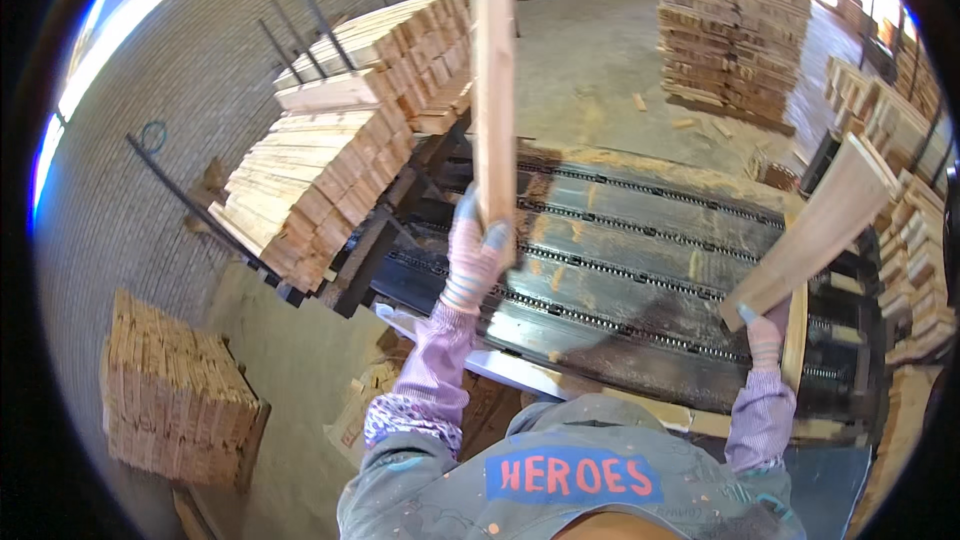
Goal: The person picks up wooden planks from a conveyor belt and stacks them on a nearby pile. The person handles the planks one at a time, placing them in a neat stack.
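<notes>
My left hand (474, 258), in a pale striped work glove with grey fingertips, is closed round the near end of a narrow wooden board (493, 90). That board stands out away from me, its far end running past the top of the view. On the right, my right hand (765, 338), gloved alike, grips the near end of a wider wooden plank (815, 225), which slants up and away to the right. Both pieces are held above a dark metal chain conveyor (620, 250) with sawdust on it. The right thumb shows on the plank; the other fingers are partly hidden.
Left of the conveyor, stacked boards (320, 170) lie on a rack with upright black bars. More board piles stand at the lower left (175, 390), far right (735, 30) and along the right edge (910, 260). Wood scraps (683, 123) lie on the floor beyond the conveyor.
</notes>
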A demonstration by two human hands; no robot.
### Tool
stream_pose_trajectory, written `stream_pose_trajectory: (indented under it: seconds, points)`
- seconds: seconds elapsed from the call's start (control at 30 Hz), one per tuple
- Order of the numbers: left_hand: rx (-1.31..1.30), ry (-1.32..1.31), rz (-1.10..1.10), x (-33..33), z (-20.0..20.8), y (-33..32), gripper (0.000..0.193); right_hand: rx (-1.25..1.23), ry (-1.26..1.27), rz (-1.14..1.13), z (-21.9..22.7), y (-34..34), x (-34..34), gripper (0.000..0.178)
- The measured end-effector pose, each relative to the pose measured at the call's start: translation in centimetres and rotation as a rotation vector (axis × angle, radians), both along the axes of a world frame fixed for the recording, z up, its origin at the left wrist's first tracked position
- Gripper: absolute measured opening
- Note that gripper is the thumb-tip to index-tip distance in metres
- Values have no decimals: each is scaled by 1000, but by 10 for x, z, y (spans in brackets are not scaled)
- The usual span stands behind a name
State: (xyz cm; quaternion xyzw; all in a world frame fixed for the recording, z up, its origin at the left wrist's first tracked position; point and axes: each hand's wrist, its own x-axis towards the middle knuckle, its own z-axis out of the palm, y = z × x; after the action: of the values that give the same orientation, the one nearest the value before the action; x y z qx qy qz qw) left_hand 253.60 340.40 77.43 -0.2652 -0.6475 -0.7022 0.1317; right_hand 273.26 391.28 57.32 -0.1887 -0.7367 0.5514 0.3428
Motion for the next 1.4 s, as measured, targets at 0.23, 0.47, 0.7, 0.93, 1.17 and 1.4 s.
stream_pose_trajectory:
  seconds: [0.23,0.47,0.7,0.93,1.17,1.4]
  points:
    - [61,294,792,-110,133,-48,73,-115,-324,-127,-145,44,7,78]
    - [-231,-101,1298,-248,212,-146,77,-1315,321,292,-140,10,-47,64]
    - [-562,-395,1118,-300,178,-207,115,250,-45,26,47,-121,-116,80]
    - [-676,-128,968,-224,177,-145,95,504,110,262,243,-221,-317,81]
    - [-300,388,140,-136,81,-103,52,693,304,384,432,-354,-563,83]
    - [-300,-836,-467,-62,-102,-147,48,997,83,241,521,-470,-715,75]
